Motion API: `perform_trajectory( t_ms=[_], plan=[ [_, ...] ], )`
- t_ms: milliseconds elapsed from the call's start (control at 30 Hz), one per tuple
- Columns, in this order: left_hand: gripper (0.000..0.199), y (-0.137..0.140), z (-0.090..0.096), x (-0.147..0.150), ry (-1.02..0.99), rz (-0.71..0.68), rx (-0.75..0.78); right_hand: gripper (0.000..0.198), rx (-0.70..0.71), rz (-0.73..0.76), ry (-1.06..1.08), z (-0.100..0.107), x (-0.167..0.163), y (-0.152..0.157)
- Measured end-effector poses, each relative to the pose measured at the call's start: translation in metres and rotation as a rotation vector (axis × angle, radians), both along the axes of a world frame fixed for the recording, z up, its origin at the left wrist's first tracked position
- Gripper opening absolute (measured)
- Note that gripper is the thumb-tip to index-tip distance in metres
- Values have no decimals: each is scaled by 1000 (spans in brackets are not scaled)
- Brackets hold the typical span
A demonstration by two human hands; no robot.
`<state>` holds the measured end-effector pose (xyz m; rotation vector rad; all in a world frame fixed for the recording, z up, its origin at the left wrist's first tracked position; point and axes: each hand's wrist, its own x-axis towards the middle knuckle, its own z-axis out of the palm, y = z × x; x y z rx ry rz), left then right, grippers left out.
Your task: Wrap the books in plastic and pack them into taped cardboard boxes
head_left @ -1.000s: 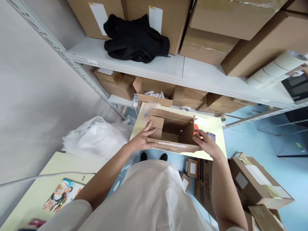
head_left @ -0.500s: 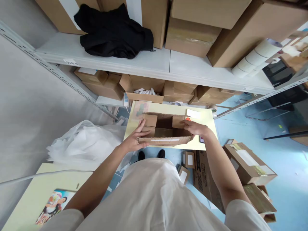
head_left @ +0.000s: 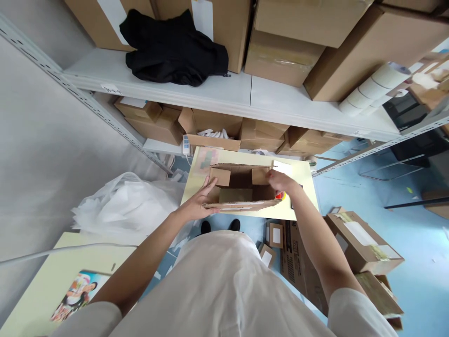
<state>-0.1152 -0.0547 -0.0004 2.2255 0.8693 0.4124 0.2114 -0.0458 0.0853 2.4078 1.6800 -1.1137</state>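
Observation:
An open cardboard box (head_left: 242, 206) rests on the pale yellow table (head_left: 257, 157) in front of me, its inner flaps showing at both ends. My left hand (head_left: 200, 200) grips the box's left end, the thumb and fingers spread along the near edge and side. At the opposite end, my right hand (head_left: 279, 181) has its fingers closed at the right flap and wall. Just below that hand, beside the box's right corner, is a small red and yellow item (head_left: 281, 195), partly covered; its kind is unclear. The box's floor is partly visible.
Behind the table stands a grey shelf (head_left: 224, 100) with cartons, a black garment (head_left: 175, 49) and stacked tape rolls (head_left: 375, 89). White plastic wrapping (head_left: 122, 206) lies at left. Several cartons (head_left: 365, 241) sit on the blue floor at right.
The right hand has shifted slightly up and left along the box's right end. More of the red and yellow item shows below it. The box has tilted slightly, and the view has moved a little.

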Motion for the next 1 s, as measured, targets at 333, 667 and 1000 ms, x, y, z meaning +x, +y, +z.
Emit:
perform_trajectory(
  t_ms=[333,667,1000],
  plan=[
    [81,5,-1,-7,-130,165,11,71,455,18,363,-25,24,-59],
    [58,9,-19,19,-355,550,-143,57,634,-296,440,-90,-1,-92],
    [75,26,-39,36,-433,571,-461,67,372,-246,562,-90,29,-82]
  ],
)
